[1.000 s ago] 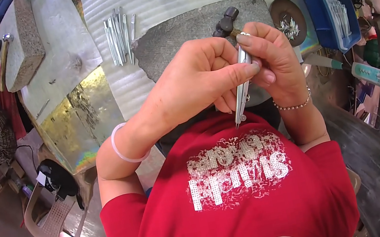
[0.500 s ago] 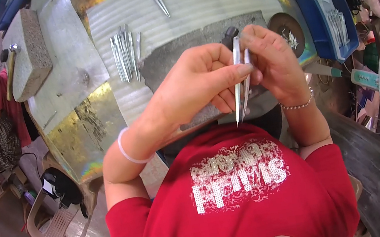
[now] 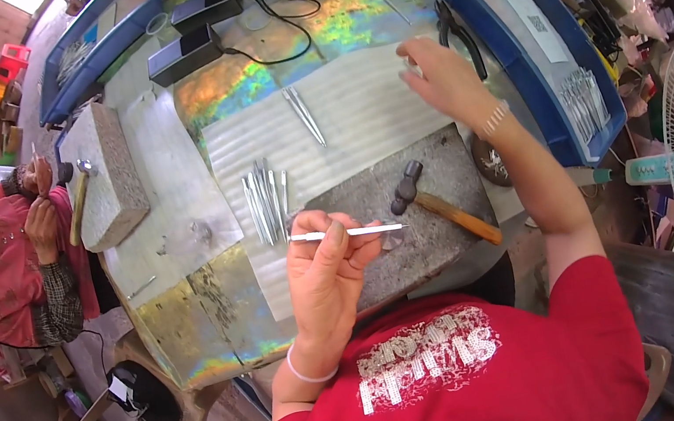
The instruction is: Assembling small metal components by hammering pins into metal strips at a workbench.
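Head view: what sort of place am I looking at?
Probably a small metalworking shop: a hammer lies on a grey slab, slim metal pieces lie grouped beside it, and a blue bin holds similar-looking ones.

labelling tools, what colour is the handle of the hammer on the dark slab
The handle is orange-brown, clearest in the head view.

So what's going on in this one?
A person's left hand holds a slim metal tool crosswise. The right hand is stretched out beside the black pliers; whether it holds anything is unclear. A hammer lies on the stone slab, and more slim metal tools lie grouped on the white sheet. Another person sits off to the left.
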{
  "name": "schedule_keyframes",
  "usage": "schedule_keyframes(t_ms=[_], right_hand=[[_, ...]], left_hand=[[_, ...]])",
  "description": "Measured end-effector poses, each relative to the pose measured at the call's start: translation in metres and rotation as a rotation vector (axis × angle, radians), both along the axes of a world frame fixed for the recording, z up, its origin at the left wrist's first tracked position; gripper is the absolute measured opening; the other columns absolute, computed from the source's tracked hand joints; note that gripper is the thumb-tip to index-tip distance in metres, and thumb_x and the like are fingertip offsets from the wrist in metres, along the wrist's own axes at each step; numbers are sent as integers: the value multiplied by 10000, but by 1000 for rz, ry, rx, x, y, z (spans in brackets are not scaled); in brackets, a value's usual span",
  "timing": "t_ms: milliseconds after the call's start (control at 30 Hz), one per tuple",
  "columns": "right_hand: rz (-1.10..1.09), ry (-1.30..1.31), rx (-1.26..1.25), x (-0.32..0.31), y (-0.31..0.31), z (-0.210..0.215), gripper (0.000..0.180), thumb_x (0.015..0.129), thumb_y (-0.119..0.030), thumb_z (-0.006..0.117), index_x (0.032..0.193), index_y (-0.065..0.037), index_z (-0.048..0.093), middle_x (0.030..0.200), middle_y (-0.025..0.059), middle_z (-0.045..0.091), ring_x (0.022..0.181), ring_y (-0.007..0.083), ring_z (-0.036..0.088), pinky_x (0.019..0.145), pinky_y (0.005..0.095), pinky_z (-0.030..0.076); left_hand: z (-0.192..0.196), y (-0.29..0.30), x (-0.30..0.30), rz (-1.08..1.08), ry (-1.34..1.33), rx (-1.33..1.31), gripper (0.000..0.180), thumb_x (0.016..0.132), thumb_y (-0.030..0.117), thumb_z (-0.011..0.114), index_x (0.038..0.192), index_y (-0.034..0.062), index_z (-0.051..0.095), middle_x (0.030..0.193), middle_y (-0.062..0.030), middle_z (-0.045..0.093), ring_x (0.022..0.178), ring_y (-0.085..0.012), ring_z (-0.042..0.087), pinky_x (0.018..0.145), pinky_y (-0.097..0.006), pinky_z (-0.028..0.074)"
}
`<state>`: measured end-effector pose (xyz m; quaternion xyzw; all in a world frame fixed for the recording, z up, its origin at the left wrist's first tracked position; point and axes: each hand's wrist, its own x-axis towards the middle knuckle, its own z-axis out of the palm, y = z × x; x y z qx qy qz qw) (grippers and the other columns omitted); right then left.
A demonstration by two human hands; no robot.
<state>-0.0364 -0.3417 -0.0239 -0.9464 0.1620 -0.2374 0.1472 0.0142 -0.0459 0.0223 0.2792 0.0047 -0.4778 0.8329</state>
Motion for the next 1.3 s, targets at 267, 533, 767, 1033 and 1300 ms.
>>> schedule_keyframes(t_ms=[267, 533, 767, 1033, 1300], right_hand=[[378, -182, 1398, -73, 134, 69, 272, 786, 50, 646, 1052, 25, 598, 862, 61, 574, 663, 66, 533, 577, 172, 420], [260, -317, 1630, -90, 148, 69, 78, 862, -27, 619, 906, 37, 627, 756, 40, 605, 569, 36, 520, 475, 174, 375], [164, -13, 1732, -89, 165, 67, 104, 869, -54, 624, 932, 29, 617, 709, 16, 604, 607, 42, 572, 499, 157, 412], [97, -5, 1877, -88, 168, 57, 102, 841, -34, 645, 860, -3, 550, 864, 38, 582, 744, 61, 562, 639, 192, 453], [113, 2, 1902, -82, 167, 52, 90, 847, -32, 638, 857, -11, 550, 851, 37, 563, 742, 68, 554, 637, 199, 444]], left_hand=[[-19, -13, -22, -64, 219, -85, 82, 902, 114, 578, 916, 83, 503, 967, -90, 620, 922, -219, 649, 764, -311, 567], [-4, 11, -33, -396, -284, 107, 80, 871, 0, 593, 921, -4, 531, 938, -119, 637, 840, -147, 637, 742, -265, 529], [-1, 28, -39, -472, -771, 308, 174, 876, 26, 608, 1008, -21, 505, 740, -58, 666, 677, -61, 592, 628, -207, 472], [-7, 26, -32, -578, -418, 155, 183, 912, 2, 526, 1078, -20, 451, 877, -162, 666, 804, -170, 652, 717, -254, 522], [-8, 23, -28, -587, -287, 125, 162, 913, -6, 514, 1060, -14, 446, 867, -176, 662, 807, -184, 657, 696, -264, 537]])
